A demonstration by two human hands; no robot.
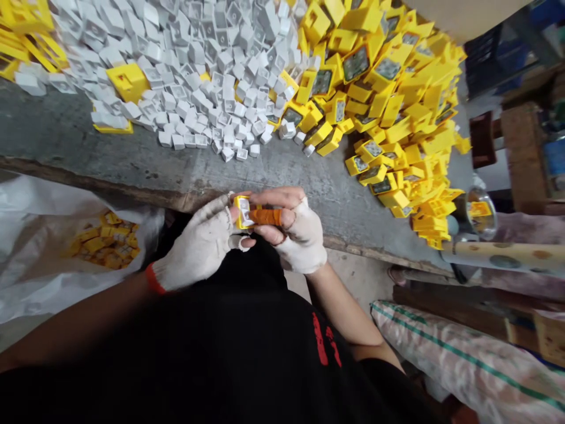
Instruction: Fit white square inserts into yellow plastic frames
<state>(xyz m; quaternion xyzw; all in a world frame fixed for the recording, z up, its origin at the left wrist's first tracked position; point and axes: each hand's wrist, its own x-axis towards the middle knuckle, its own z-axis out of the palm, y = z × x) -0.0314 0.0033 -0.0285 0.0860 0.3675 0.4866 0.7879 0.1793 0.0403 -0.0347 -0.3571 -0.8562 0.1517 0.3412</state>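
Above the table's near edge, my left hand (198, 238), in a white fingerless glove with a red cuff, grips a small yellow plastic housing (239, 222). A white insert (244, 207) sits in the housing's open face. My right hand (302, 235), gloved the same way, closes on the housing from the other side. An orange ribbed band (267, 217), apparently tape wound round a right finger, presses against the insert. Fingers hide part of the housing. Beyond my hands lie a pile of white plastic caps (194, 76) and a heap of yellow housings (397, 106), several with grey inserts.
The grey worktable (145, 159) has a worn front edge. At left, a white sack (26, 235) holds yellow pieces (108, 241). Larger yellow parts (26, 35) lie at the far left. A green-striped sack (468, 353) and a clear round container (483, 212) are at right.
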